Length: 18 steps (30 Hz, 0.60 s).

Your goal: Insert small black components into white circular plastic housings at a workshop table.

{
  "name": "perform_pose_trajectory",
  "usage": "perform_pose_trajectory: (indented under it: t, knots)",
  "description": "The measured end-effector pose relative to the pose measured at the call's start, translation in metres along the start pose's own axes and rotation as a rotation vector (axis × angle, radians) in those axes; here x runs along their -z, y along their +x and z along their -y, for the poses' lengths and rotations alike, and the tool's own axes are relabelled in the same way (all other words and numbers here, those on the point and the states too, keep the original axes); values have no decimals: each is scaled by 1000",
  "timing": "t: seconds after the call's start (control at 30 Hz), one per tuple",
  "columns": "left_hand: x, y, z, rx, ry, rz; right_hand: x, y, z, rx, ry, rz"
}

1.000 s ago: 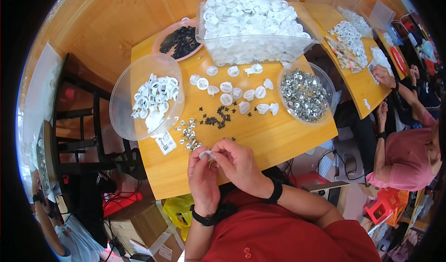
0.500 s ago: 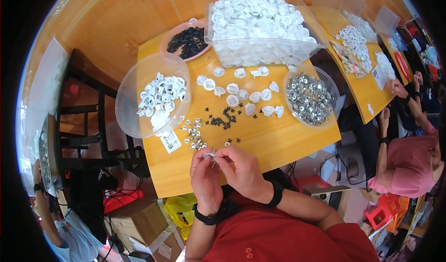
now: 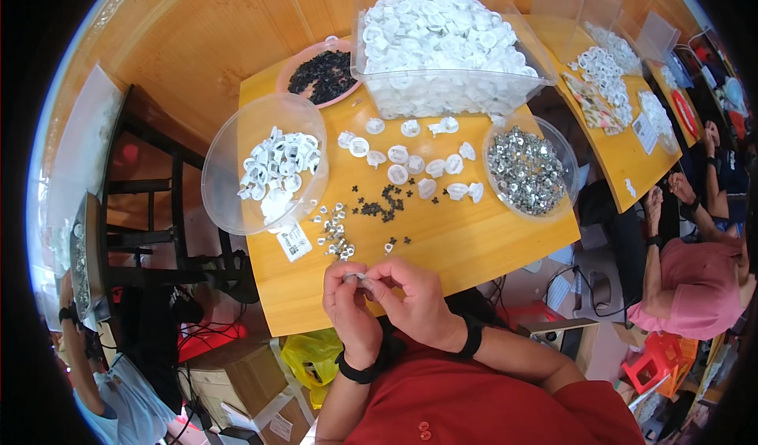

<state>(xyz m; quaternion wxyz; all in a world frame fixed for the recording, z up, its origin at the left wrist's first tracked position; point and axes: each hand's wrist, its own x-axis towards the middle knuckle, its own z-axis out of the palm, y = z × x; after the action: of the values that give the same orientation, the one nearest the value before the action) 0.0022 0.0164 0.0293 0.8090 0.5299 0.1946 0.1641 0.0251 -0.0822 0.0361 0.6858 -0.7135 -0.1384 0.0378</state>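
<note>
Both worked together: left hand (image 3: 352, 319) and right hand (image 3: 414, 296) had fingertips pinched around one small white piece (image 3: 354, 276), by the near edge of the wooden table (image 3: 466, 244), silvery metal parts (image 3: 343, 250) and black cross-shaped pieces (image 3: 388, 215) lying just beyond!

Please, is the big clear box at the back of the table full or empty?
Full: the big clear box holds white pieces heaped to about its rim.

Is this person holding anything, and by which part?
A small, partly hidden white piece, apparently pinched at its edges by the left hand and right hand.
</note>
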Motion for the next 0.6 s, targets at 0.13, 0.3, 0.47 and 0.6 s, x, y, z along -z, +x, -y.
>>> perform_pose_trajectory:
  t: [0.13, 0.3, 0.47, 0.6]
  knots:
    - [2, 2, -1, 54, -40, 36, -2, 0, -2, 74, -18, -56]
    - [1, -3, 0, 88, 3, 78, 3, 5, -11, -133, 294, -61]
    - [2, -2, 4, 52, 88, 55, 5, 6, -11, -84, 188, -63]
    - [1, -1, 6, 62, 63, 19, 7, 5, -5, 92, -115, -82]
